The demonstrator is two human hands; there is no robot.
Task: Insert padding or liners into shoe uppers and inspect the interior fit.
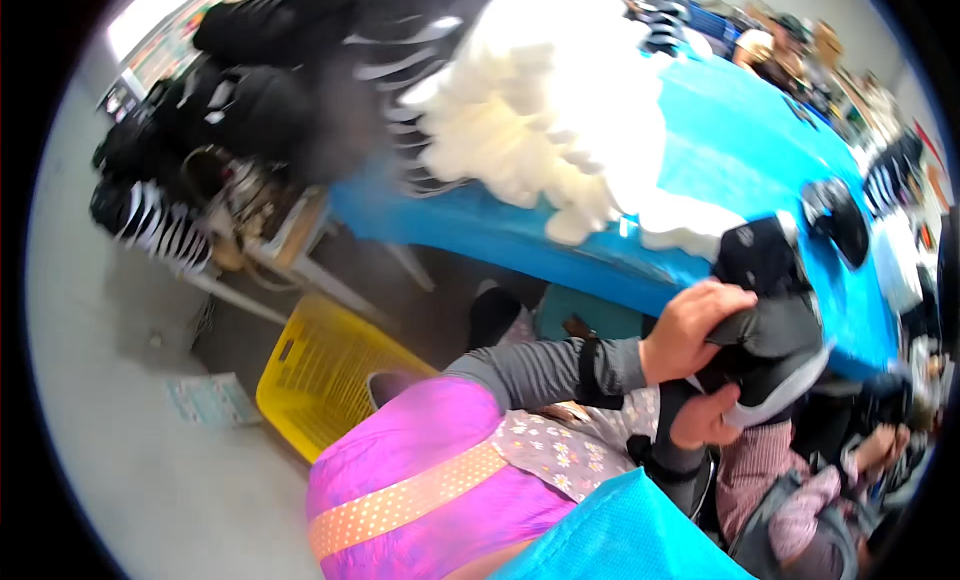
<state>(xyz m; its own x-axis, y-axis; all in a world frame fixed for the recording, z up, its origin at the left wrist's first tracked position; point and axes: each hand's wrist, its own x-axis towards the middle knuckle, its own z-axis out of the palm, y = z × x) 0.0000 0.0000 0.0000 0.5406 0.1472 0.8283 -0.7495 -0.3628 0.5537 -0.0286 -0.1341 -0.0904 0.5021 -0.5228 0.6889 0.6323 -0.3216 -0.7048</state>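
Two bare hands hold a black-and-grey shoe-like piece [768, 325] with a white edge, just beside the near edge of a blue-covered surface [740, 130]. The left hand's [688, 328] fingers are bent closed over its upper side; the right hand [703, 420] grips lower down, its thumb against the piece, its other fingers mostly hidden. A heap of soft white pieces [560, 110] covers much of the surface; a black shoe [850, 228] lies farther right. Blue cloth [620, 535] partly blocks the right forearm. A yellow basket [290, 395] stands at left, a co-worker [800, 520] at lower right.
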